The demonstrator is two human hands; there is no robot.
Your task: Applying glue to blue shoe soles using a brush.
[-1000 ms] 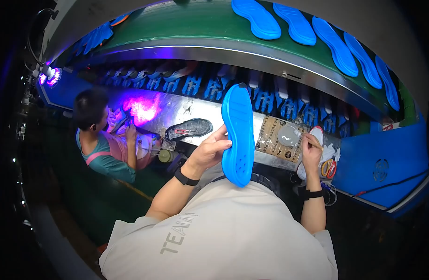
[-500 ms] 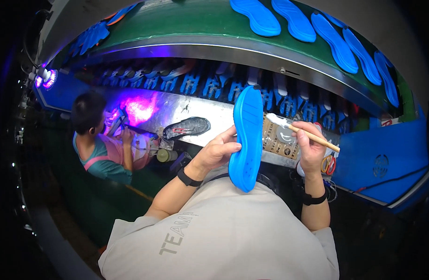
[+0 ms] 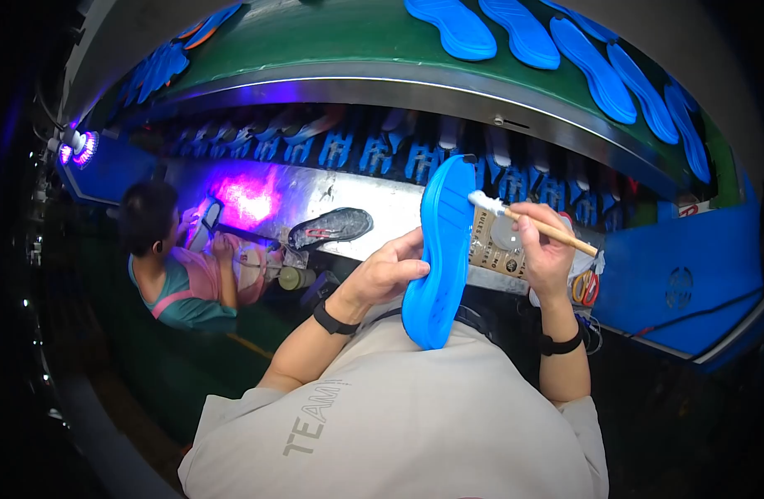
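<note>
A blue shoe sole (image 3: 445,249) stands nearly lengthwise in front of my chest, its toe end pointing away from me. My left hand (image 3: 394,270) grips it by its left edge, thumb on the near face. In my right hand (image 3: 545,251) is a brush (image 3: 556,234) with a wooden handle and a white-coated head. The brush head is at the right edge of the sole, near its upper part; whether it touches cannot be made out. Below my right hand lie orange-handled scissors (image 3: 586,289).
A dark shoe upper (image 3: 330,227) lies on the metal bench (image 3: 399,200). Brown printed cardboard (image 3: 497,254) is under a round clear container. Blue soles (image 3: 594,71) rest on the green conveyor (image 3: 340,41) above a rack of shoe parts. A co-worker (image 3: 178,258) sits at left near purple lamps (image 3: 84,150).
The brush in my right hand has moved slightly left, up against the sole's edge. The sole has tilted a little, its lower end shifting left. The co-worker's held piece has turned.
</note>
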